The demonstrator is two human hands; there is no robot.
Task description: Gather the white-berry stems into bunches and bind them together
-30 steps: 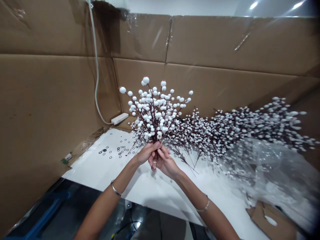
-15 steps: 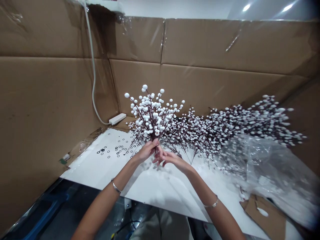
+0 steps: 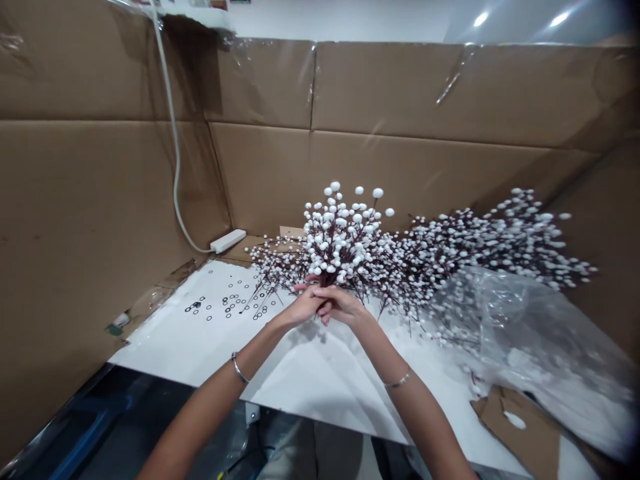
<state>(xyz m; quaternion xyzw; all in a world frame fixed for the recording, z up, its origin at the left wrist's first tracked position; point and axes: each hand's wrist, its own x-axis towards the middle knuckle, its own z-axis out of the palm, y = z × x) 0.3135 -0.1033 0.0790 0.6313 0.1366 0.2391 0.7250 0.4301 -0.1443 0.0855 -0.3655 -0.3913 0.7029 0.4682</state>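
Note:
A bunch of artificial berry stems [image 3: 343, 230], white balls on dark brown twigs, stands upright between my hands above the white board. My left hand [image 3: 304, 307] is closed around the lower stems from the left. From the right, my right hand [image 3: 343, 305] closes on the same stems, its fingers overlapping those of the left. The stem ends are mostly hidden by the fingers. On the board to the left lie several small black rings [image 3: 230, 305]. Behind the held bunch spreads a long pile of similar berry stems [image 3: 450, 247].
Cardboard walls [image 3: 390, 93] enclose the white board [image 3: 200, 347] at the back and sides. A clear plastic bag [image 3: 520, 327] covers part of the pile at right. A white power strip [image 3: 228, 241] with its cable sits in the back left corner. A cardboard piece [image 3: 525, 427] lies front right.
The bunch has turned in my hands and now leans less to the left. My right hand has closed in on the stems, against my left. The camera view has shifted slightly.

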